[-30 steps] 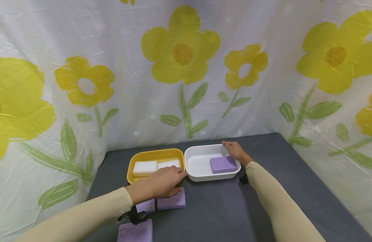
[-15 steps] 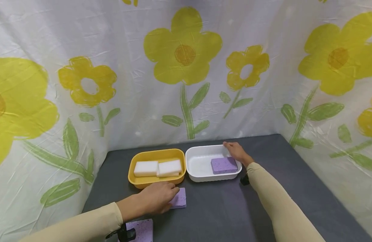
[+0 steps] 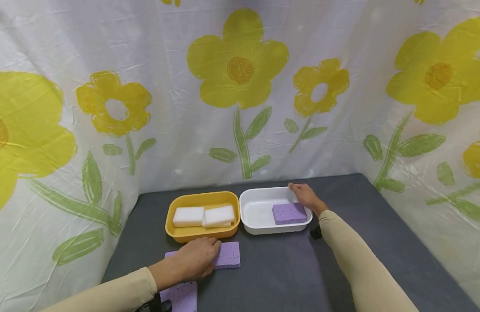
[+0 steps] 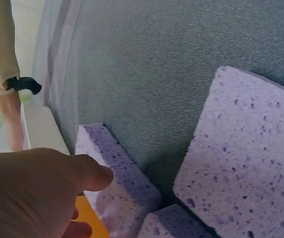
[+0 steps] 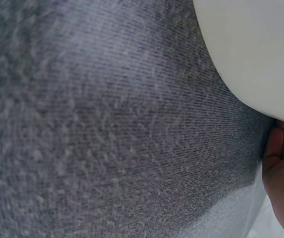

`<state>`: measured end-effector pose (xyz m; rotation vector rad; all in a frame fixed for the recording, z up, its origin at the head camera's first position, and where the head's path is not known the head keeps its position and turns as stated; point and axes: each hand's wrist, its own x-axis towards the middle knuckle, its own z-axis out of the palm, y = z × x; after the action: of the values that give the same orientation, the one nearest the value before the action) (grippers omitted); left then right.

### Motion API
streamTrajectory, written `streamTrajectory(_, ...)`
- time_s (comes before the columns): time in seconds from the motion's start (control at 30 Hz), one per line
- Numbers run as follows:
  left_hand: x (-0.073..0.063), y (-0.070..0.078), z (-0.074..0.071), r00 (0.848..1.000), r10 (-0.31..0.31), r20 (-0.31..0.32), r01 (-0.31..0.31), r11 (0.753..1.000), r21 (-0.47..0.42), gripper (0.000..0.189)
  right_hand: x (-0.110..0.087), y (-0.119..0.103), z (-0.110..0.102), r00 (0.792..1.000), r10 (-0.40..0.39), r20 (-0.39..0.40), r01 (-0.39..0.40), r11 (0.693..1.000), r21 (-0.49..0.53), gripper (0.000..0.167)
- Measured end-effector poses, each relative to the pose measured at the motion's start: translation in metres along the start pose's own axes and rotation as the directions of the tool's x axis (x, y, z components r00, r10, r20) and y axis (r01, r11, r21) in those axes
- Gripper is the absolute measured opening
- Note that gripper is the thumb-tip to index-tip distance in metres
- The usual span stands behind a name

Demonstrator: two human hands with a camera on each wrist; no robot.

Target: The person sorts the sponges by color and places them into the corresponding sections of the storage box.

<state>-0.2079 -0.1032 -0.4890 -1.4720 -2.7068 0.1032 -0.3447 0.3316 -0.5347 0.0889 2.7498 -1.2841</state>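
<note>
In the head view my left hand [image 3: 197, 258] is over two purple sponges on the dark cloth, partly hiding the left sponge [image 3: 170, 254]. The right sponge [image 3: 229, 255] shows beyond its fingers. In the left wrist view the thumb overlaps this purple sponge [image 4: 127, 183], with the other fingers bent below and a gap between. Another speckled sponge [image 3: 183, 297] lies nearer the wrist. My right hand [image 3: 307, 197] holds the white tray [image 3: 257, 197] at its far right corner; its fingers lie along the outer wall in the right wrist view. A purple sponge [image 3: 289, 213] lies inside.
A yellow tray [image 3: 179, 236] stands beside the white one, holding white sponges [image 3: 188, 216] in two groups side by side. Dark grey cloth [image 3: 279, 277] covers the table. Behind and at both sides hangs a flower-print curtain [image 3: 165, 151].
My left hand has moved back from the yellow tray's right edge to the purple sponges, uncovering the white sponges. My right hand stays at the white tray.
</note>
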Motion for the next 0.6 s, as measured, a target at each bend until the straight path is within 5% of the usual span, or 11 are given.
streamTrajectory(0.6, 0.003, -0.006, 0.019, 0.997, -0.082, 0.015, 0.083, 0.991, -0.104, 0.036, -0.001, 0.001, 0.002, 1.000, -0.019, -0.009, 0.019, 1.000, 0.003, 0.066)
